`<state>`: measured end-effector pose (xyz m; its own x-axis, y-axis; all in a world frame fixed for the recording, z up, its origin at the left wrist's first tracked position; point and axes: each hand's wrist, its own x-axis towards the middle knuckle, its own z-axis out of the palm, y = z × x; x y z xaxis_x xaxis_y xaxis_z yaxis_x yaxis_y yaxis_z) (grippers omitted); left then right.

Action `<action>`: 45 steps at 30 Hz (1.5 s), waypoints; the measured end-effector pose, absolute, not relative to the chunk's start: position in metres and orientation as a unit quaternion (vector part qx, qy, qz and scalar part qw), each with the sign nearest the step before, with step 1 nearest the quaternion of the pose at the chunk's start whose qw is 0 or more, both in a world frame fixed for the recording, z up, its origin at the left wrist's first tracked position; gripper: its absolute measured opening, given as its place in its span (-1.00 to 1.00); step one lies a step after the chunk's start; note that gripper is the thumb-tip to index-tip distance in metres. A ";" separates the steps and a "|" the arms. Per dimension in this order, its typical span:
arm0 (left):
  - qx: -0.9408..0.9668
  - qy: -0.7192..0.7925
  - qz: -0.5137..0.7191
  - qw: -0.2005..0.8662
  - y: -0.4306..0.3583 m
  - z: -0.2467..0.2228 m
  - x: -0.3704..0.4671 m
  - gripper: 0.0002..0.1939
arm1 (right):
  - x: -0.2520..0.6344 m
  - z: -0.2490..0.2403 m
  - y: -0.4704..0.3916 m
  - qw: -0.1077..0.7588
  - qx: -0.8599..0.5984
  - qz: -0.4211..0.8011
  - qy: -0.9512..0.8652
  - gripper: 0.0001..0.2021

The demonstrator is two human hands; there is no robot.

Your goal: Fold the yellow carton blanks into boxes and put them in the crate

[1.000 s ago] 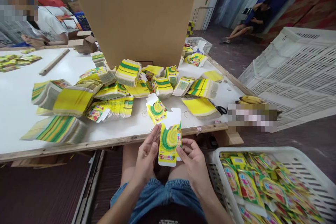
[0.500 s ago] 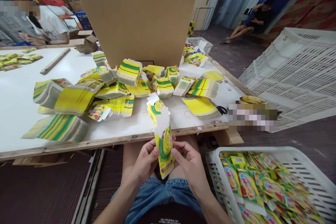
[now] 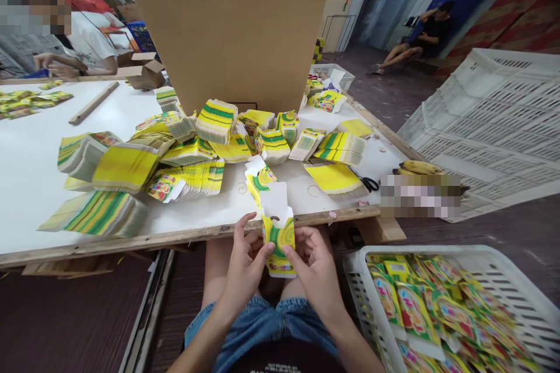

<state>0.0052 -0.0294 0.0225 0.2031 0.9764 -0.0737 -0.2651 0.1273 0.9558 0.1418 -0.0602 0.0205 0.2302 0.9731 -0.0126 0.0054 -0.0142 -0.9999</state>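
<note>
Left hand (image 3: 245,259) and right hand (image 3: 314,259) pinch a yellow-green cardboard carton (image 3: 282,246), white flap (image 3: 275,199) unclosed. Flat yellow-green cardboard stacks (image 3: 125,168) lie unopened.

1. Small carton (image 3: 284,235) up front, back face out of sight, lettering at its near end too tiny to read!
2. Left hand (image 3: 245,268) and right hand (image 3: 315,268): several fingertips vanish behind it.
3. Near right, the white basket (image 3: 375,303) runs off the picture's bottom edge, its lower packets cut away.
4. Far centre, the tall cardboard (image 3: 231,29) loses its top and blocks the view behind.
5. Far left, a co-worker (image 3: 94,41), head pixelated, clipped by the edge.
6. On the right, pixel blocks blur whatever lies by the bananas (image 3: 417,167).
</note>
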 end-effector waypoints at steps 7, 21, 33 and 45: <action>0.486 0.293 0.399 0.720 -0.025 0.027 -0.015 -0.40 | 0.164 0.030 -0.057 0.515 -0.471 0.498 -0.515 -0.61; 0.474 0.277 0.362 0.753 -0.027 0.028 -0.013 -0.39 | 0.170 0.041 -0.051 0.534 -0.495 0.410 -0.550 -0.74; 0.506 0.318 0.383 0.705 -0.032 0.030 -0.010 -0.53 | 0.169 0.038 -0.050 0.407 -0.596 0.413 -0.555 -0.69; 0.458 0.324 0.389 0.731 -0.028 0.033 -0.008 -0.47 | 0.161 0.039 -0.050 0.364 -0.633 0.354 -0.584 -0.66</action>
